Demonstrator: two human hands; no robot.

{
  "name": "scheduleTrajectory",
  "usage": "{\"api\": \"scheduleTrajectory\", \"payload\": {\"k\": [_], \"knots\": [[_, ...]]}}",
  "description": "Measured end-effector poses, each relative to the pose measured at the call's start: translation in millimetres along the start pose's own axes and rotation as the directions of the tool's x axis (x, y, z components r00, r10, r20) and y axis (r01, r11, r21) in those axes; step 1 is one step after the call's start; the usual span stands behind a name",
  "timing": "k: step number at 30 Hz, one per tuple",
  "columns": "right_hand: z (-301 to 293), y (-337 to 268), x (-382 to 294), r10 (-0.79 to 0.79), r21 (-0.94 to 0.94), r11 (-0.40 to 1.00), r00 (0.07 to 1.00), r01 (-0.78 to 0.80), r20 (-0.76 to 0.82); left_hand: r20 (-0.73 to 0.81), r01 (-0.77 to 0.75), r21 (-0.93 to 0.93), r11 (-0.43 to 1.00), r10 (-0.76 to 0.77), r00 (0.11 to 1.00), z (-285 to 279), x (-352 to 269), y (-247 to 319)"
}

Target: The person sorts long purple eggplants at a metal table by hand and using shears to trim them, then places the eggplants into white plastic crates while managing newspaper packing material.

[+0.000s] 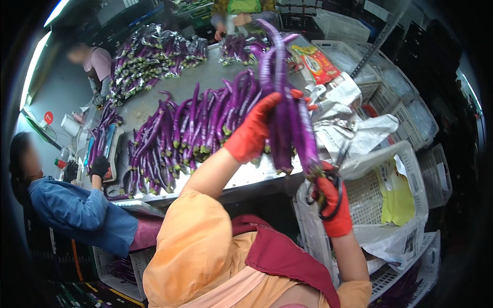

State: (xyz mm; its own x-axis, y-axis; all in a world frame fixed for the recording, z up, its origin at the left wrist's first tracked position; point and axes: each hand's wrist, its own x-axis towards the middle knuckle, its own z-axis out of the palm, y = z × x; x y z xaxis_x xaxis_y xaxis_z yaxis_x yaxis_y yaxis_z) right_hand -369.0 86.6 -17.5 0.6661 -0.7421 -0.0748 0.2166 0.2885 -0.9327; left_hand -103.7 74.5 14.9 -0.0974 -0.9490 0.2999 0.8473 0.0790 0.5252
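Note:
My left hand (249, 135), in a red glove, is shut around several long purple eggplants (283, 127) held up over the table's front edge. Their stem ends point down towards me. My right hand (334, 206), also red-gloved, holds scissors (339, 192) with black handles, the blades pointing up and away. Its fingers are right at the green cap (315, 169) of the lowest eggplant; whether they grip the cap, I cannot tell. Behind my left hand a long row of loose eggplants (200, 119) lies across the metal table (148, 98).
Bagged eggplants (150, 57) are piled at the far left. Newspaper sheets (339, 127) and a red-yellow packet (317, 65) lie at the right. A white plastic crate (366, 192) stands beside my right hand. One co-worker in blue (69, 204) handles eggplants at left; two others stand farther off.

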Motion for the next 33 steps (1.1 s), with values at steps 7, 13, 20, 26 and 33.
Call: {"api": "scheduleTrajectory", "payload": {"k": [7,13,20,26,33], "knots": [[144.5,96.8,98.2,0.066,0.292,0.951,0.991,-0.099,0.12,-0.296,0.019,0.112,0.993,0.015,0.955,-78.7,-93.4,151.5],[177.0,163.9,121.6,0.283,0.188,0.936,0.954,-0.297,0.097,-0.862,0.557,0.506,0.658,0.366,0.351,-162.4,-178.8,196.7],[193.9,122.5,108.1,0.415,0.21,0.858,0.873,-0.47,0.258,-0.697,0.465,0.716,0.52,0.563,0.444,-200.6,-207.3,151.6],[193.9,91.6,93.7,0.437,0.176,0.839,0.83,-0.515,0.346,-0.569,0.328,0.822,0.466,0.671,0.475,-279.6,-235.2,143.9],[184.7,52.0,94.6,0.134,0.135,0.973,0.933,-0.188,0.334,-0.599,0.276,0.766,0.58,0.49,0.634,-175.6,-211.0,151.8]]}}
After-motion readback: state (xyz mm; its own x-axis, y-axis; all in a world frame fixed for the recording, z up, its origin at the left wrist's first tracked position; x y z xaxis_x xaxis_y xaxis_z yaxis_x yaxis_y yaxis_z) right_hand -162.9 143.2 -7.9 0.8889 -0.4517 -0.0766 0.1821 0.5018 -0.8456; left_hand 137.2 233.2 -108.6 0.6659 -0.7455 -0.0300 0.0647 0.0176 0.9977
